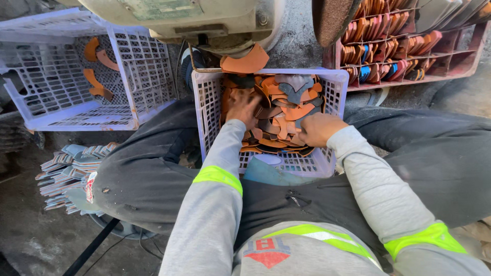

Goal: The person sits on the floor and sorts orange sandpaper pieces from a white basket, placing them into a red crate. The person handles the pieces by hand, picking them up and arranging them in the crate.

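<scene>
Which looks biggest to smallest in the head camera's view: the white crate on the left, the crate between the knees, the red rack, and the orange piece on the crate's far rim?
1. Left white crate
2. Red rack and middle crate: too alike, and the rack is cut off
3. Orange piece

A dark, gritty floor [30, 240] carries most of what is in view. To the left, a pale lavender lattice crate [76, 71] stands on it, holding a few curved orange-brown leather pieces [97, 71]. Near the person's left knee, a fanned stack of flat grey-blue cut pieces [69, 171] lies directly on the floor. Between the person's knees sits a second, smaller white lattice crate [327, 97], heaped with orange, brown and grey leather cut-outs [281, 112]. At the upper right, a red compartmented tray [460, 61] holds rows of upright cut pieces in orange, red and blue.
</scene>
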The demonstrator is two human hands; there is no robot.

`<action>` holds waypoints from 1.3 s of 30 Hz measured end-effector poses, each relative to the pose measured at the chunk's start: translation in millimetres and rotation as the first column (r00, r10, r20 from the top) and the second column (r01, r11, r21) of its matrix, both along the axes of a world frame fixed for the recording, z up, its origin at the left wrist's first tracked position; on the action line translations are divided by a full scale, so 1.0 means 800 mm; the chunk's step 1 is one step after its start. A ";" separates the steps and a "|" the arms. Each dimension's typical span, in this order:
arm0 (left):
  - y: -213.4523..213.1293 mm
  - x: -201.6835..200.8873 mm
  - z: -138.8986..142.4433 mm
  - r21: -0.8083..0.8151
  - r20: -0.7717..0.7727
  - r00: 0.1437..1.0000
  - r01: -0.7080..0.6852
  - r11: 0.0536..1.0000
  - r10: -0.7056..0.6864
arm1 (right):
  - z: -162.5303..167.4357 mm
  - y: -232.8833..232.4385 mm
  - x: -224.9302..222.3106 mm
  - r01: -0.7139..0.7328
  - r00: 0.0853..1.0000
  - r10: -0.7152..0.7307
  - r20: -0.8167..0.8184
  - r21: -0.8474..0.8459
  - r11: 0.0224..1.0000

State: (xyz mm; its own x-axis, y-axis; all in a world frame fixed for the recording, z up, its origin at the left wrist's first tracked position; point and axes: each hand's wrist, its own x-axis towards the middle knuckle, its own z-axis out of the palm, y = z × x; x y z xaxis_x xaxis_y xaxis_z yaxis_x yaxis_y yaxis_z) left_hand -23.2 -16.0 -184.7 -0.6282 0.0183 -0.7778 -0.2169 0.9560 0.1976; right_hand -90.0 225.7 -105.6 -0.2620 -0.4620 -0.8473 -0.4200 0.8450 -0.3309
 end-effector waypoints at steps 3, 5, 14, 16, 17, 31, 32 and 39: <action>0.004 0.003 -0.002 0.045 -0.121 0.976 0.187 0.981 -0.180 | -0.010 -0.011 0.002 0.015 1.000 -0.015 0.011 -0.028 0.999; -0.003 0.000 -0.005 0.111 -0.160 0.980 0.134 0.985 -0.115 | -0.024 -0.027 0.004 0.092 0.995 -0.098 -0.035 -0.134 0.987; -0.032 -0.021 0.003 0.071 -0.043 0.989 0.141 0.987 -0.139 | -0.098 -0.124 0.038 -0.010 0.940 -0.043 -0.337 -0.155 0.988; -0.031 -0.023 0.013 0.060 -0.012 0.995 0.095 0.994 -0.095 | -0.096 -0.123 0.042 -0.067 0.923 -0.005 -0.384 -0.173 0.983; -0.030 -0.028 0.018 0.054 -0.001 0.997 0.072 0.996 -0.072 | -0.095 -0.122 0.041 -0.097 0.911 0.015 -0.412 -0.180 0.979; -0.046 -0.023 0.105 0.599 0.658 0.549 -0.797 0.084 0.515 | 0.068 -0.032 -0.005 0.583 0.800 -0.558 0.220 -0.506 0.636; -0.046 -0.013 0.117 0.599 0.677 0.516 -0.801 0.014 0.524 | 0.079 -0.025 0.002 0.644 0.746 -0.594 0.302 -0.557 0.525; -0.010 0.041 0.182 0.840 0.479 0.626 -0.530 -0.115 0.615 | 0.108 0.013 0.042 0.730 0.614 -0.596 0.518 -0.659 0.179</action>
State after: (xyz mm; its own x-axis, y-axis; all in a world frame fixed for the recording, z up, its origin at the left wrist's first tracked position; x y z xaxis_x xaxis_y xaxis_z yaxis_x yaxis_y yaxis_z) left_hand 9.9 -23.7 -39.0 -0.8476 0.2188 -0.4834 -0.5298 -0.3973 0.7493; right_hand -56.2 235.8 -19.3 -0.7525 -0.5899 -0.2929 0.2601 0.1425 -0.9550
